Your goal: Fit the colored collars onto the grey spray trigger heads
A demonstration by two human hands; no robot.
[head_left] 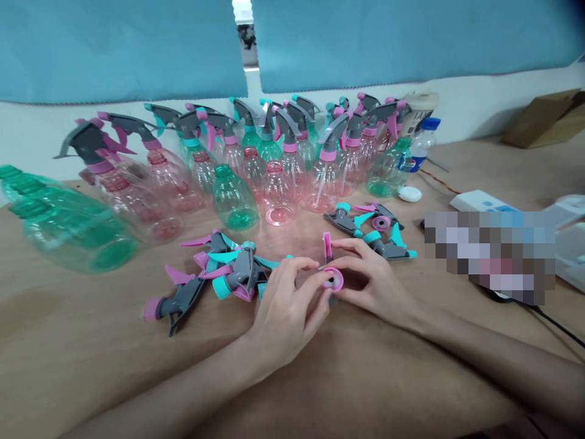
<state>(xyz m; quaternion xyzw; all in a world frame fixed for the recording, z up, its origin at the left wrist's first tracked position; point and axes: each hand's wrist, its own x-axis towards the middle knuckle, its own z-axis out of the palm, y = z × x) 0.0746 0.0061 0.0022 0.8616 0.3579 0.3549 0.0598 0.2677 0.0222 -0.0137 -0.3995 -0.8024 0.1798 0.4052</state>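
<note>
Between my two hands is a trigger spray head (335, 280) with a pink collar and pink trigger, its collar opening turned toward me. My left hand (292, 302) pinches the collar with thumb and fingers. The fingers of my right hand (372, 277) are closed round the other side of the same spray head, and they hide much of its grey body. A pile of loose grey spray heads (240, 268) with pink and turquoise parts lies left of my left hand. More loose spray heads (384, 228) lie just beyond my right hand.
Capless pink bottles (280, 195) and a green bottle (235, 198) stand ahead, before rows of bottles with spray heads (292, 146). Green bottles (68, 219) lie at left. A Pepsi bottle (421, 146), white cap (410, 194), white power strip (484, 204) and cardboard box (543, 116) are at right.
</note>
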